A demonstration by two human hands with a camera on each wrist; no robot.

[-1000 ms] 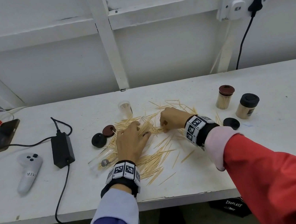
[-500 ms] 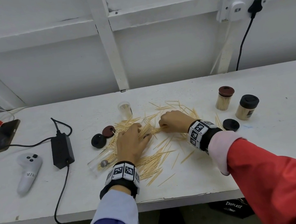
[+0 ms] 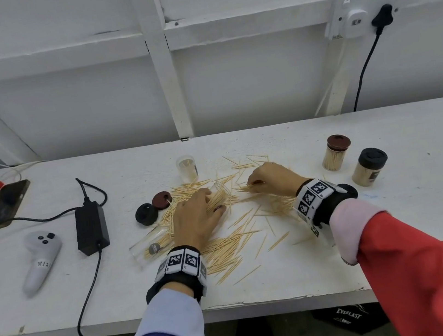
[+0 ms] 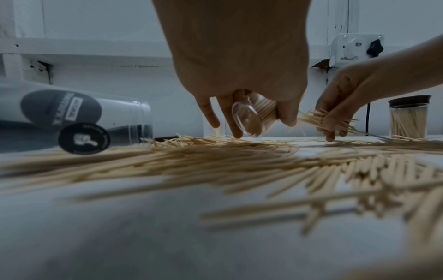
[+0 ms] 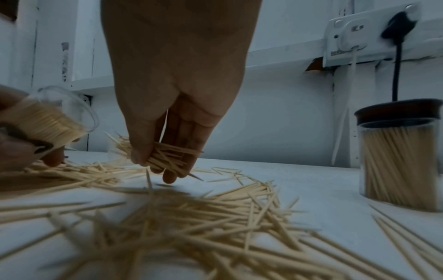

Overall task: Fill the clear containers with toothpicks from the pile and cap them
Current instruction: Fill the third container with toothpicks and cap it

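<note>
Toothpicks (image 3: 226, 249) lie scattered in a pile across the middle of the white table (image 3: 396, 228). My left hand (image 3: 197, 219) grips a clear container (image 4: 254, 116), tilted on its side and partly filled with toothpicks, its mouth (image 5: 69, 106) turned toward my right hand. My right hand (image 3: 269, 176) pinches a small bundle of toothpicks (image 5: 163, 155) just above the pile, close to that mouth. An empty clear container (image 3: 151, 246) lies on its side at the left. Another clear container (image 3: 186, 168) stands upright behind the pile. Black and brown caps (image 3: 146, 213) lie left of the pile.
Two capped, filled containers (image 3: 336, 152) stand at the right, with a loose black cap (image 3: 348, 190) near my right wrist. A black power adapter (image 3: 91, 227) with cables, a white controller (image 3: 40, 261) and a phone (image 3: 4, 204) lie at the left.
My right hand has closed on a bundle of toothpicks and lifted it slightly off the pile. My left hand keeps hold of the tilted container in nearly the same place.
</note>
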